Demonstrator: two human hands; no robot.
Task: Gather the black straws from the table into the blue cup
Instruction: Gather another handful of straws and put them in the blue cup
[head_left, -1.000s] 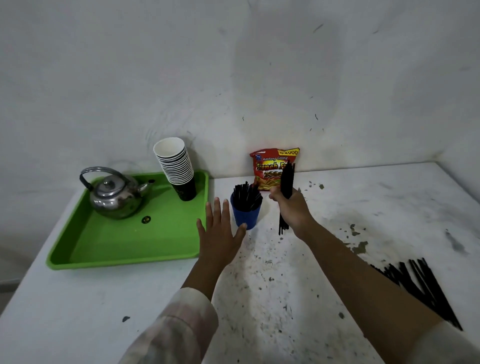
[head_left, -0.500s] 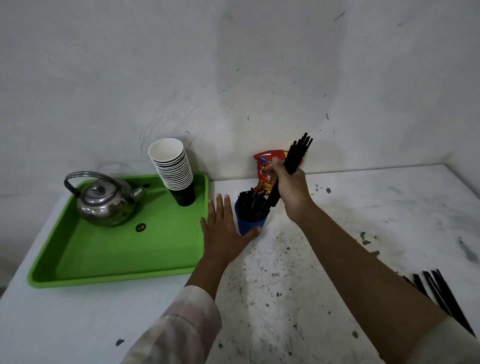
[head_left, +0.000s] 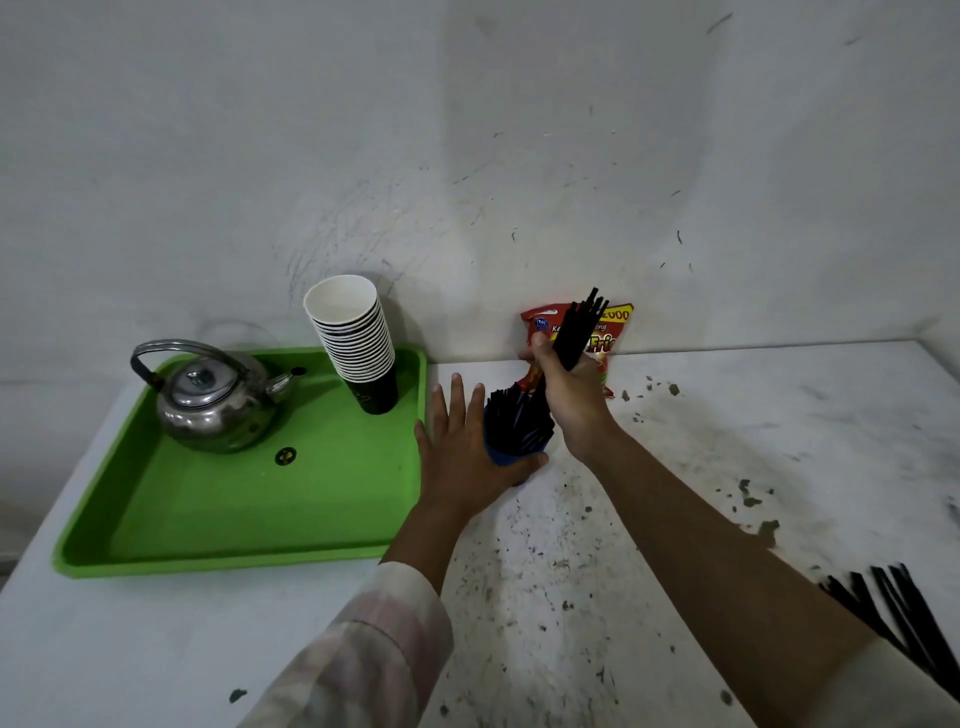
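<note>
The blue cup (head_left: 511, 458) stands on the white table just right of the green tray, packed with black straws (head_left: 511, 418). My left hand (head_left: 465, 457) is wrapped around the cup's near left side, thumb across its front. My right hand (head_left: 569, 402) grips a bundle of black straws (head_left: 582, 327) tilted up to the right, their lower ends down among the straws in the cup. More loose black straws (head_left: 898, 613) lie on the table at the lower right, partly hidden by my right forearm.
A green tray (head_left: 244, 551) at the left holds a steel kettle (head_left: 213, 400) and a leaning stack of paper cups (head_left: 358, 338). A red snack bag (head_left: 608, 338) leans on the wall behind my right hand. The table meets walls at the back and right.
My right hand has tilted the bundle and lowered its bottom ends into the cup. My left hand has moved from beside the cup to grasping it.
</note>
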